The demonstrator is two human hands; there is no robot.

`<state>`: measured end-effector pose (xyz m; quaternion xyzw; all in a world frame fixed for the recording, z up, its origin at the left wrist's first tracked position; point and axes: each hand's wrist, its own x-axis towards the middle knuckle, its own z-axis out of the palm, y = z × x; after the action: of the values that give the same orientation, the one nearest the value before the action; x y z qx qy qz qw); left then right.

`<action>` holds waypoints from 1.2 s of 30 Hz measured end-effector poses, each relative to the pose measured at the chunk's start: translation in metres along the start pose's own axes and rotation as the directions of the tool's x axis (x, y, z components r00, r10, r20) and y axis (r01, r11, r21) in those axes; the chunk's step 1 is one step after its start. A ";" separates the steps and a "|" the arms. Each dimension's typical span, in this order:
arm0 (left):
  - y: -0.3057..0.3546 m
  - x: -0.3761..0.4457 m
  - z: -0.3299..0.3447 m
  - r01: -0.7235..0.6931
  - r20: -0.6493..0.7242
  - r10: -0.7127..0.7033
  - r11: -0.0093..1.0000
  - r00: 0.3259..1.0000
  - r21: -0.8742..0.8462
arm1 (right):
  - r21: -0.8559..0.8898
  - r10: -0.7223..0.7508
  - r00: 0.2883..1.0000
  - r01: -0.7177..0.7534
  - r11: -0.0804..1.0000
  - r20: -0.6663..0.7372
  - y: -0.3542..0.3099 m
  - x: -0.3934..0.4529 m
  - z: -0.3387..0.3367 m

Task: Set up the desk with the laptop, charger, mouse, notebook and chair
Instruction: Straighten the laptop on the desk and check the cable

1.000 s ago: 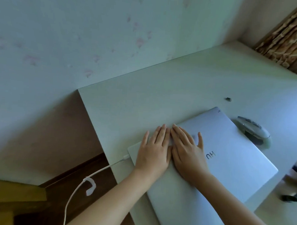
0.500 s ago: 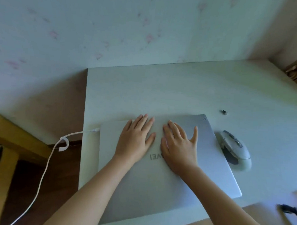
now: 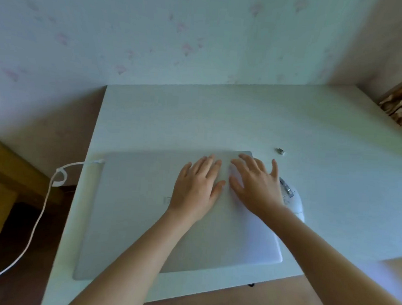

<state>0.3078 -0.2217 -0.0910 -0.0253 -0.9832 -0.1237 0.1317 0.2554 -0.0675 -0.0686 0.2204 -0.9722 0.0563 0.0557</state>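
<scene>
Both hands (image 3: 228, 188) have slid rightward across the closed laptop (image 3: 135, 218).

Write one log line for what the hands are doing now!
left hand: flat on closed laptop | right hand: flat on laptop | charger cable: plugged in at left | mouse: right of laptop

Closed laptop (image 3: 132, 216) turned from skewed to square with tabletop (image 3: 197, 120) edge; both flat hands slid toward its far right corner, right hand (image 3: 257, 187) now covering part of mouse (image 3: 293, 202)
</scene>
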 end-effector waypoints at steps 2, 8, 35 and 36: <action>0.024 0.008 0.006 -0.052 -0.034 0.052 0.999 0.998 0.008 | -0.008 0.016 1.000 -0.016 1.000 0.004 0.034 0.002 -0.004; 0.076 0.038 0.026 0.029 -0.052 -0.029 1.000 0.998 -0.012 | 0.042 0.047 0.998 -0.048 0.998 0.042 0.078 0.003 -0.004; 0.080 0.041 0.034 0.157 -0.126 -0.146 0.984 0.981 0.084 | 0.237 0.003 0.996 0.017 0.971 -0.087 0.093 0.040 0.021; 0.079 0.043 0.034 0.151 -0.122 -0.140 0.985 0.983 0.084 | 0.290 0.009 0.995 0.022 0.957 -0.104 0.094 0.037 0.022</action>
<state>0.2646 -0.1361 -0.0930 0.0601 -0.9778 -0.0883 0.1802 0.1798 -0.0022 -0.0937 0.2263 -0.9483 0.2100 0.0736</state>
